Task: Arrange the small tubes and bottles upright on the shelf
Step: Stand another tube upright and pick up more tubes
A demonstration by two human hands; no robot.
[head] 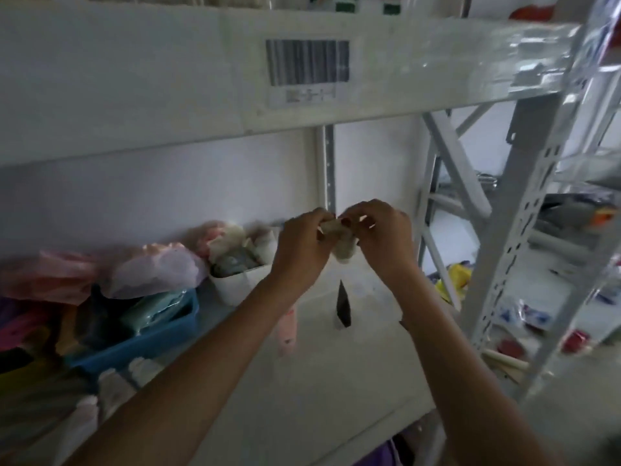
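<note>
My left hand (302,245) and my right hand (383,233) meet above the white shelf (353,364), both gripping one small beige tube (332,227) held roughly level between them. A pale blurred lump hangs just under it. On the shelf below stands a black tube (343,306), upright on its cap. A pink tube (287,327) stands left of it, partly hidden by my left forearm. Pale tubes (111,385) lie near the shelf's front left edge.
A blue basket (151,334) of soft packets and a pink plastic bag (100,274) fill the left of the shelf. A white tub (235,280) sits behind. The upper shelf beam with a barcode label (307,62) hangs overhead. A grey perforated upright (524,250) stands at right.
</note>
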